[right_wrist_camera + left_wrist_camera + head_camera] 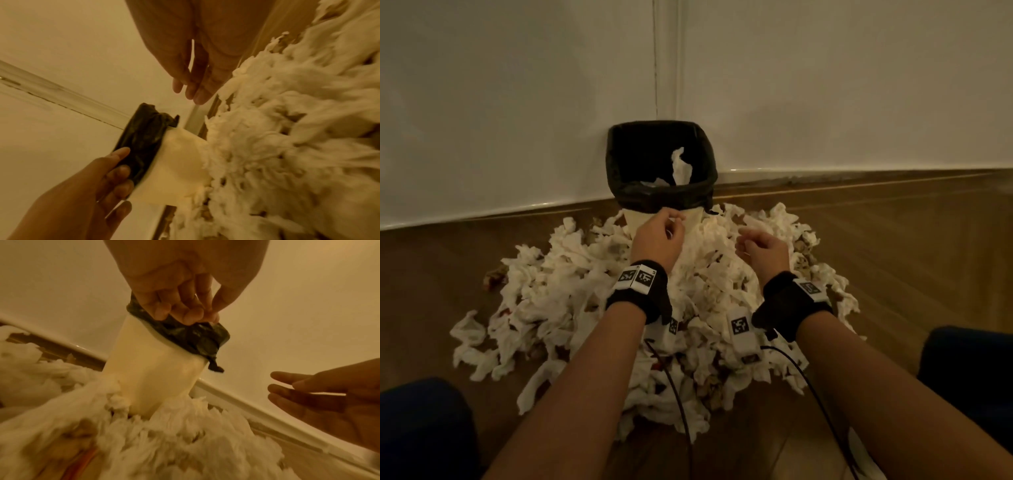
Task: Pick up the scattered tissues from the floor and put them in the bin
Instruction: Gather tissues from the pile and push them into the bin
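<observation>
**Bin base buried in tissues**

We cannot see the foot of the cream plastic bin (697, 219); crumpled white tissues (571, 274) heaped on the wooden floor (893, 246) hide it. Our left hand (657, 236) hovers loosely curled, empty, at the black liner (640, 198). At 3 o'clock, our right hand (763, 248) hangs relaxed, empty.

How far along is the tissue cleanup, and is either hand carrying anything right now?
Barely started: only a few white crumpled tissues lie inside the cream bin with the black plastic liner. Nothing is in hand: the left hand, fingers loosely curled by the bin's rim, and the right hand, fingers straight, both hold no tissue. Left: nearly all of the large heap of white tissues on the wooden floor.
</observation>
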